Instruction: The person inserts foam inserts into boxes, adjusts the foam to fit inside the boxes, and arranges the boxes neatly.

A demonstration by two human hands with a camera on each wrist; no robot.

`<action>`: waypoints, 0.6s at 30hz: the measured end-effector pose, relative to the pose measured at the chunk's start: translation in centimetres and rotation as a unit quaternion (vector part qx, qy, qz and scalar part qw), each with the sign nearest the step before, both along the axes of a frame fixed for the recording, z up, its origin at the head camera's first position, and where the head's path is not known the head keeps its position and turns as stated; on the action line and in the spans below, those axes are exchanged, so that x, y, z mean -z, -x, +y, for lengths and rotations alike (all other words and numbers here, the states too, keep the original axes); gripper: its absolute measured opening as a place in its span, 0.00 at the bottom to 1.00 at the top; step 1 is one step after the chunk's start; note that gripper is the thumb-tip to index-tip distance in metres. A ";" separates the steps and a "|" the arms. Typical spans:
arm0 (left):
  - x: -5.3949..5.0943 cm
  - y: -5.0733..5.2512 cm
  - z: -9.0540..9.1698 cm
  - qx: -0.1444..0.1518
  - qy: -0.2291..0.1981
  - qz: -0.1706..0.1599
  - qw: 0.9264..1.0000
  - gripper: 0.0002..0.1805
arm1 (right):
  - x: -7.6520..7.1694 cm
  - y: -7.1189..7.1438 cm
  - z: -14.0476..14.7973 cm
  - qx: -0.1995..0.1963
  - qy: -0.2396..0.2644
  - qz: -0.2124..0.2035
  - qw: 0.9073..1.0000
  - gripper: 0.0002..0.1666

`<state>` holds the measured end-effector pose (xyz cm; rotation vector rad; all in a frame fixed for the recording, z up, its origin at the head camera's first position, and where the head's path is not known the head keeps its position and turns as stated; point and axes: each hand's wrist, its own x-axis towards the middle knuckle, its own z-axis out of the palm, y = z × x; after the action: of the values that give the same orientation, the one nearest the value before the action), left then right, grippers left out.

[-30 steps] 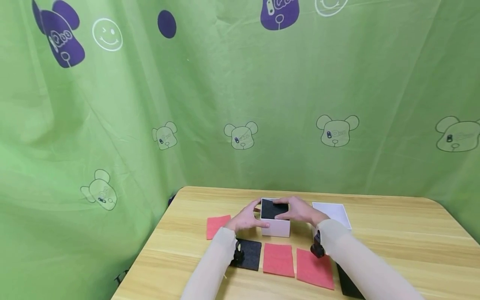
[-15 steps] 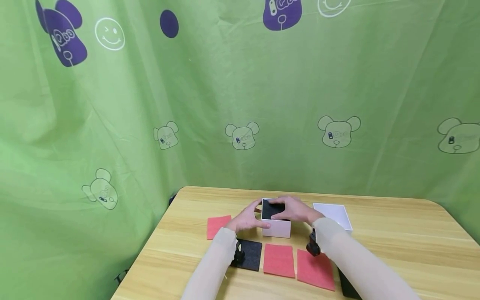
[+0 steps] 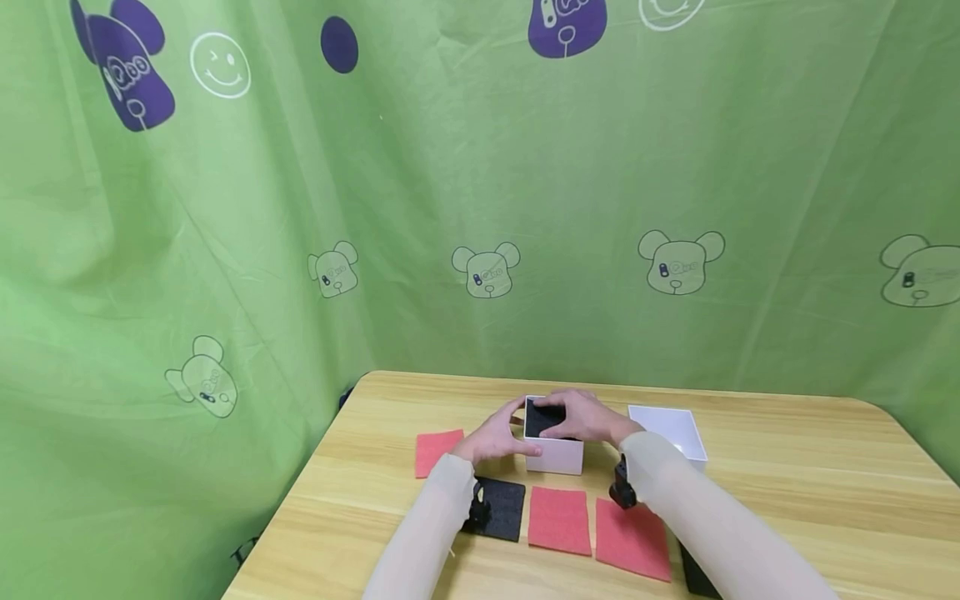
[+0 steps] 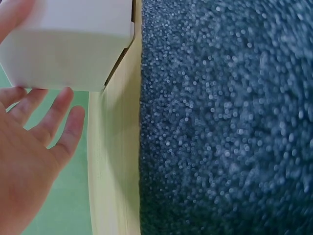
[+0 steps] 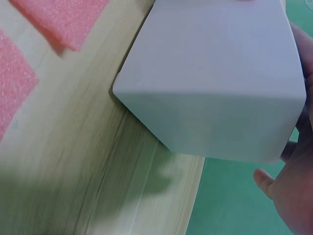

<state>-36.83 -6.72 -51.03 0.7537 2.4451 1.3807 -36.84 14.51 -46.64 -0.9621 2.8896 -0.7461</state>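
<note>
A white box [image 3: 554,457] stands near the table's far side with a dark sheet [image 3: 542,421] inside its top. My left hand [image 3: 497,437] grips the box from the left, thumb on the near face; in the left wrist view the hand [image 4: 29,156] has its fingertips against the white box [image 4: 63,58]. My right hand [image 3: 587,417] reaches into the top from the right, thumb and fingers on the dark sheet. In the right wrist view the white box [image 5: 210,73] hides the fingertips of the right hand [image 5: 298,181].
A white open tray or lid [image 3: 667,425] lies right of the box. Red sheets [image 3: 559,521], [image 3: 632,542] and a dark sheet [image 3: 504,508] lie nearer me. Another red sheet [image 3: 435,450] is at the left, and a black item [image 3: 697,575] sits partly under my right forearm.
My right hand has moved slightly left over the box, and the dark sheet appears lower in it. The left hand keeps its grip.
</note>
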 end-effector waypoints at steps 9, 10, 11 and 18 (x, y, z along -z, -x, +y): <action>-0.1 0.2 -0.2 0.014 -0.007 -0.006 1.000 0.55 | -0.1 0.1 -0.3 -0.011 -0.006 0.002 1.000 0.36; -0.2 0.2 -0.3 0.018 -0.009 -0.006 1.000 0.55 | -0.2 0.1 -0.4 -0.012 -0.005 0.000 1.000 0.36; -0.2 0.2 -0.4 0.021 -0.010 -0.006 1.000 0.55 | -0.2 0.1 -0.4 -0.014 -0.005 0.002 1.000 0.36; -0.2 0.3 -0.4 0.024 -0.019 -0.013 0.999 0.54 | 0.0 0.4 -0.6 -0.016 -0.003 -0.003 1.000 0.36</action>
<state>-37.18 -7.11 -50.80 0.7937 2.3717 1.4138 -37.28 13.88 -46.64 -1.0005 2.8639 -0.7371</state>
